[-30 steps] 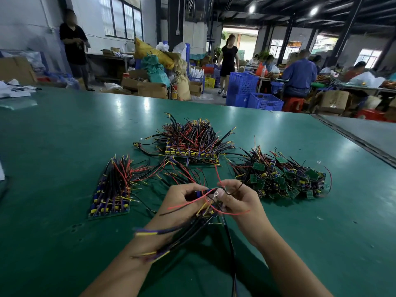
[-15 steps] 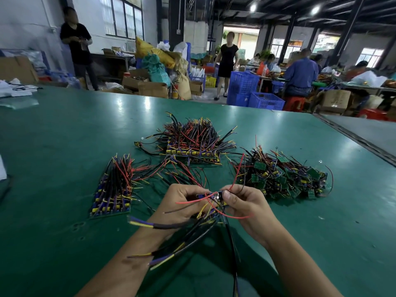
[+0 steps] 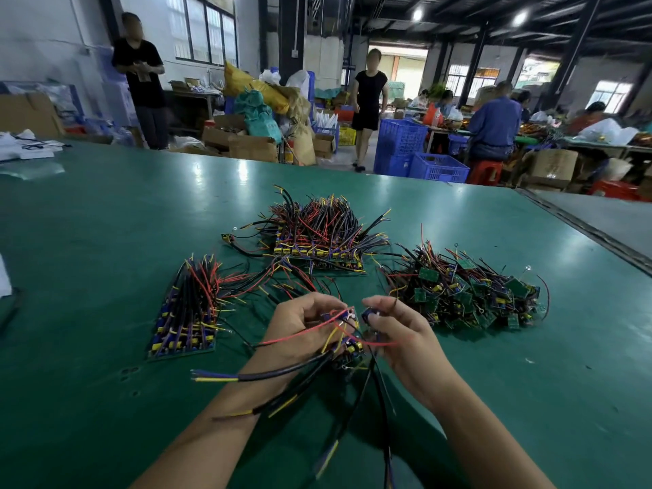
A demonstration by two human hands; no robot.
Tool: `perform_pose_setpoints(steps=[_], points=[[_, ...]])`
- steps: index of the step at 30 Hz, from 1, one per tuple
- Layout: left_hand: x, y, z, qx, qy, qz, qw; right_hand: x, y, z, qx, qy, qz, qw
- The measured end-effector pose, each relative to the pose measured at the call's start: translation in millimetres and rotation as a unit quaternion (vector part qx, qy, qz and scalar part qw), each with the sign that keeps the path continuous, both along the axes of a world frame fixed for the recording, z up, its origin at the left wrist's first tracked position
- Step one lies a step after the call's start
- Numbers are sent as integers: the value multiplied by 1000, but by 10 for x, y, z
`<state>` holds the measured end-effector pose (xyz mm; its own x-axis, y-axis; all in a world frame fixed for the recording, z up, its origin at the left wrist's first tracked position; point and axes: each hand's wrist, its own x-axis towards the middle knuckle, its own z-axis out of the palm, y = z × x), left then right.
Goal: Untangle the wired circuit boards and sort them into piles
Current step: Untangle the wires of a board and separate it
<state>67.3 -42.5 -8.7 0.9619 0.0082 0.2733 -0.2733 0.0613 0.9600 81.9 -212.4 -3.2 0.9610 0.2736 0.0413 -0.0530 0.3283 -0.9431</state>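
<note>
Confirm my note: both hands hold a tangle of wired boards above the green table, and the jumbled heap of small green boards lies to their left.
No: the head view shows the jumbled heap to the right of the left hand and right hand. Both do hold the tangle.

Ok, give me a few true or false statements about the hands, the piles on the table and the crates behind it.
The left hand and the right hand both grip parts of the wired bundle. True.
The tangled heap of green boards lies on the person's left. False: it lies on the right.
A neat pile lies left of the hands on the green table. True.
The crates beyond the table are red. False: they are blue.
</note>
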Motion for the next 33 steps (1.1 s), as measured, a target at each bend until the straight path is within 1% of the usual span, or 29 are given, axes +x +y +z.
perform_pose_setpoints(steps=[2, 4, 11, 13, 16, 18, 20, 22, 23, 25, 27, 28, 29, 30, 31, 32, 33], points=[[-25, 20, 16, 20, -1, 10, 1000, -7, 6, -5, -20, -31, 4, 999], [-8, 30, -4, 44, -8, 9, 999, -23, 3, -5, -26, -44, 21, 998], [-47, 13, 35, 41, 1, 3, 999, -20, -18, -10, -92, -82, 33, 992], [-51, 17, 63, 27, 1, 28, 999, 6, -70, 10, -133, -99, 13, 986], [-33, 30, 86, 19, 4, 96, 995, 117, -222, 23, -208, -94, -32, 973], [-24, 56, 78, 35, -4, 122, 992, 209, -348, -20, -287, -98, -52, 951], [-27, 72, 68, 44, -5, 132, 990, 261, -432, -65, -377, -114, -60, 917], [-35, 67, 64, 43, 1, 132, 990, 280, -473, -86, -430, -136, -82, 889], [-42, 60, 62, 45, 2, 130, 990, 277, -473, -80, -442, -154, -112, 877], [-49, 46, 68, 50, 3, 124, 991, 248, -439, -42, -447, -209, -213, 843], [-58, 42, 86, 36, 6, 114, 993, 168, -373, 16, -415, -279, -337, 798], [-65, 40, 93, 29, 5, 109, 994, 118, -333, 54, -394, -323, -379, 772], [-77, 33, 104, 22, 5, 103, 994, 68, -302, 88, -377, -371, -393, 752], [-85, 22, 108, 21, 4, 94, 995, 18, -276, 111, -369, -418, -378, 739], [-98, 12, 117, 19, 2, 82, 996, -23, -253, 123, -367, -459, -334, 737], [-109, 0, 119, 15, 1, 72, 997, -52, -224, 119, -368, -478, -273, 749], [-121, -9, 122, 11, 1, 64, 998, -73, -189, 106, -368, -474, -206, 773]])
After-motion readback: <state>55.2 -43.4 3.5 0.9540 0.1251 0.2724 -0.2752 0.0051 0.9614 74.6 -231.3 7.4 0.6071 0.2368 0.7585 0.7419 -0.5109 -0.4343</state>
